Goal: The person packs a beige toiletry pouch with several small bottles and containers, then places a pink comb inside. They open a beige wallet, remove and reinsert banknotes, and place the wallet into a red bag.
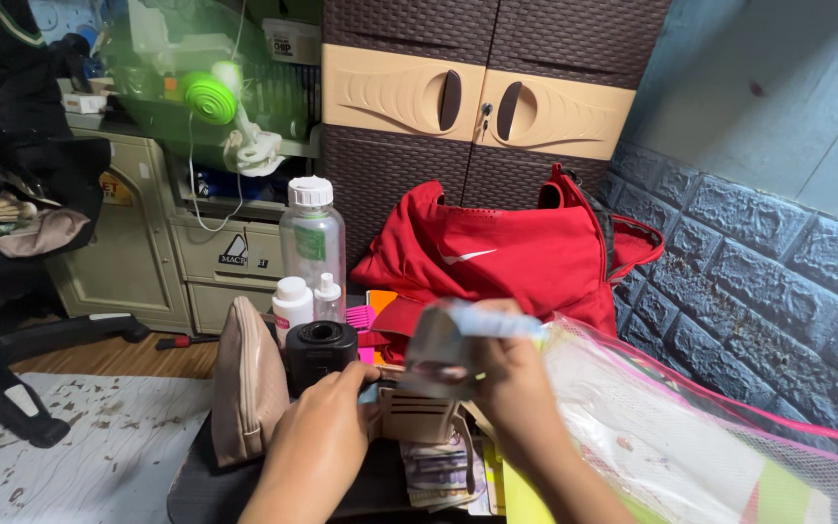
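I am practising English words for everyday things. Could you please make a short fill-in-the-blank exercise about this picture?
1. The right hand holds blurred paper ____.
2. The left hand rests on an open tan ____.
3. The big bag by the cupboard is ____.
4. The tall clear bottle has a ____ cap.

Missing words: notes; wallet; red; white

Beige pouch (247,383) and black jar (321,355) are crowding the left side. Red bag (506,257) is blocking behind; mesh bag (691,437) is closing off the right. Patterned floor (80,446) is lying open at left.
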